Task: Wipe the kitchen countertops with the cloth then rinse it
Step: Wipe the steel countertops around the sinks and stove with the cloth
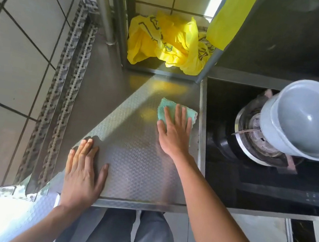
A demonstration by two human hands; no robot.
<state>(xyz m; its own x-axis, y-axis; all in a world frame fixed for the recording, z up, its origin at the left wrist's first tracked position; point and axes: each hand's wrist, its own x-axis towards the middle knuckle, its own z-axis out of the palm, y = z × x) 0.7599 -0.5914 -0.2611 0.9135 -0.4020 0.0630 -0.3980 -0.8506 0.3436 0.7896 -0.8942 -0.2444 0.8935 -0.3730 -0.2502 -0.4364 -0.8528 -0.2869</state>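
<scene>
Head view: two hands, right (174, 132) flat on one cloth (168, 109), left (83, 171) spread on the countertop (133, 158).

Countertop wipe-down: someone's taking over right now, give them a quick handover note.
Right hand: flat, pressing the green cloth onto the steel countertop, close to its right edge by the stove.
Left hand: flat on the countertop's front left, holding nothing.
Done: wiping is underway; how much is covered cannot be told.
Left: finish wiping, then rinse the cloth. No sink in view.
</scene>
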